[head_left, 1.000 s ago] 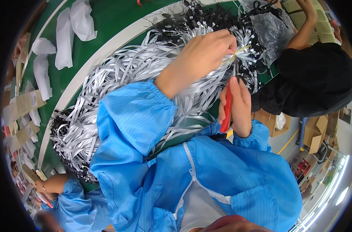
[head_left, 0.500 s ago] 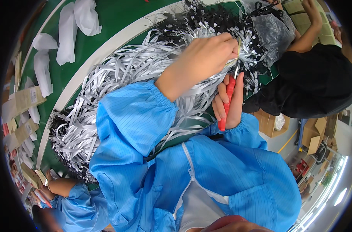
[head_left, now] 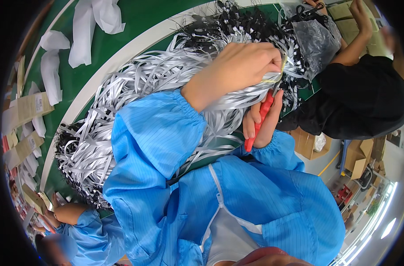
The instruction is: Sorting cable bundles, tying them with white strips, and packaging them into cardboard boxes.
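A big heap of white ribbon lanyards (head_left: 135, 84) with black ends lies across the green table. My left hand (head_left: 246, 64) reaches over one bunch of them, thumb and fingers pinched on a thin yellow band (head_left: 284, 64) at the bunch's right end. Part of the band stands away from the straps in a loop. Just below, my right hand (head_left: 266, 122) is closed round red-handled scissors (head_left: 262, 119). Their grey blades (head_left: 276, 85) point up, close to the yellow band; whether they touch it I cannot tell.
A clear plastic bag (head_left: 315, 42) with black cords lies right of the bunch, by a co-worker in black (head_left: 366, 95). Another person in blue (head_left: 88, 232) is at lower left. White sleeves (head_left: 82, 35) lie across the table. Cardboard boxes (head_left: 359, 157) stand at right.
My left hand has shifted slightly right, and more of the yellow band now shows, drawn out from the straps. My right hand and the scissors have dropped a little, tilting further.
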Demonstrator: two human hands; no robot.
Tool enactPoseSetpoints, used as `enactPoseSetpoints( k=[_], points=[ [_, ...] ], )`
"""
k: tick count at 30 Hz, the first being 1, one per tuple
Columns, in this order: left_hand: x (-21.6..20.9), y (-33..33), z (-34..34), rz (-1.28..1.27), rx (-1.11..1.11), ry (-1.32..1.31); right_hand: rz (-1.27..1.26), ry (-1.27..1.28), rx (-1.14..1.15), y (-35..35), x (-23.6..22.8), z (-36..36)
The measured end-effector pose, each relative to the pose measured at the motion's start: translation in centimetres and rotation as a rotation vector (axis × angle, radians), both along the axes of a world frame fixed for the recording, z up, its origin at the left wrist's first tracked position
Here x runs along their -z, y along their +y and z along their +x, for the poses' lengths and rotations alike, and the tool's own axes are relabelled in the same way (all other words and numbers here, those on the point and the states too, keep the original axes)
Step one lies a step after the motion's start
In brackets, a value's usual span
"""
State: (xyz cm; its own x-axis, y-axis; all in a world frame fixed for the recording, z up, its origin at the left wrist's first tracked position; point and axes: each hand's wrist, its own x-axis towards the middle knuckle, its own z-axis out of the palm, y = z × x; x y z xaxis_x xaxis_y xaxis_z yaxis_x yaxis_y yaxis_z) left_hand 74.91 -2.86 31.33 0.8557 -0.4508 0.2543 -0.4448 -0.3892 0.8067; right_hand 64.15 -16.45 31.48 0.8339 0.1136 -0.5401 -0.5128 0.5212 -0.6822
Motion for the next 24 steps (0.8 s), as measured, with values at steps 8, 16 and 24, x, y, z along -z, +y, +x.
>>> enactPoseSetpoints(
  k=[8,16,24],
  points=[
    [0.0,0.0,0.0,-0.02,0.014,0.039,0.118,0.023,0.085,-0.2,0.6,-0.8],
    [1.9,1.7,-0.1,-0.099,-0.021,0.158,0.194,-0.719,0.109,-2.9,-2.4,1.0],
    [3.4,1.7,1.0,-0.169,-0.046,0.095,-0.098,-0.129,-0.059,-1.4,-3.2,0.6]
  ],
)
